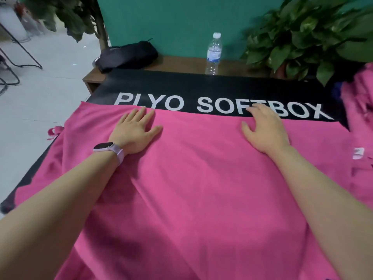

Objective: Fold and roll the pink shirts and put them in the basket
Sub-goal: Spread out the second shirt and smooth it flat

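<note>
A large pink shirt [201,178] lies spread flat over a black box top printed "PLYO SOFTBOX" [201,85]. My left hand [134,131], with a watch on the wrist, lies palm down on the shirt near its far edge, fingers straight. My right hand [264,130] rests flat on the shirt at the far edge, its fingertips reaching onto the black surface. More pink shirts [359,106] are heaped at the right edge of the view. No basket is in view.
Behind the box stands a brown table [181,63] with a water bottle [213,54] and a black bag [127,55]. A leafy plant [306,35] fills the far right. White floor and black chair legs [20,57] lie to the left.
</note>
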